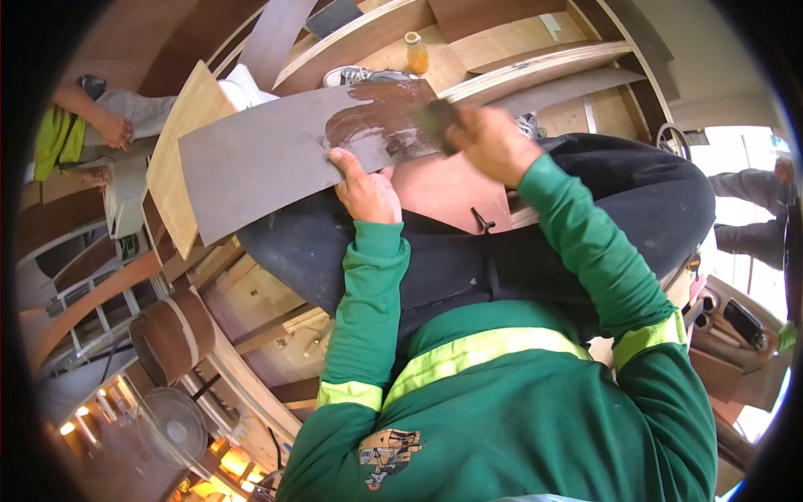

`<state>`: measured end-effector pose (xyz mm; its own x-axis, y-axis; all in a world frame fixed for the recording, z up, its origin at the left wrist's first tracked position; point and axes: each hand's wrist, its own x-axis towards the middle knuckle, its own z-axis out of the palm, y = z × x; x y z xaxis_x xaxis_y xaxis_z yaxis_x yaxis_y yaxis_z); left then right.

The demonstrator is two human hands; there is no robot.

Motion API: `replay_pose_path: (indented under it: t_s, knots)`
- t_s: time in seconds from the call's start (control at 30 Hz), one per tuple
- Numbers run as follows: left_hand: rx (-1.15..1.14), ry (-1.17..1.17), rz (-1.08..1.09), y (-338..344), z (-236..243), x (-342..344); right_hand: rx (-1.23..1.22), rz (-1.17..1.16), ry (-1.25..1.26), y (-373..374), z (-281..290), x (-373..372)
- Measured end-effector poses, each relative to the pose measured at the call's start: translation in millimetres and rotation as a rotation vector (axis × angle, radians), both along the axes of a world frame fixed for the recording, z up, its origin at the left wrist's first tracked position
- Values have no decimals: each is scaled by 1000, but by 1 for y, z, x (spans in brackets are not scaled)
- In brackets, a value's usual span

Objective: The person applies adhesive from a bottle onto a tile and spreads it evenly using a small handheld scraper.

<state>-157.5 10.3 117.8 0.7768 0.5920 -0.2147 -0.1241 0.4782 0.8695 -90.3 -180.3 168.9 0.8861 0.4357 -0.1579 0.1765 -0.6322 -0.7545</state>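
Observation:
A long grey veneer sheet point(259, 155) lies across my lap, its right end smeared with dark brown paste point(376, 125). My left hand point(365, 188) pinches the sheet's lower edge just below the smear, thumb on top. My right hand point(489, 142) is closed on a small flat spreader point(437, 117) whose blade rests on the wet brown patch. My green sleeves come up from the lower edge over black trousers point(468, 251).
An orange bottle point(416, 53) stands on curved wooden panels point(502, 58) beyond the sheet. A light plywood board point(180, 142) leans at the left. Another person's hand point(113, 130) shows at far left, and someone stands at far right point(757, 213). A fan point(171, 427) sits low left.

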Motion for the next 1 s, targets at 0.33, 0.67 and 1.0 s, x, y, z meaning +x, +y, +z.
replay_pose_path:
  t_s: [0.33, 0.67, 1.0]
  knots:
    - [-58, -130, 16, -6, 32, 2, 40, -350, 278, -52, -50, 40]
    - [20, -360, 72, -12, 84, 19, 1323, -715, 847, -13, -30, -13]
    - [47, -331, 45, -5, 70, 16, 1386, -731, 1110, 5, -5, -17]
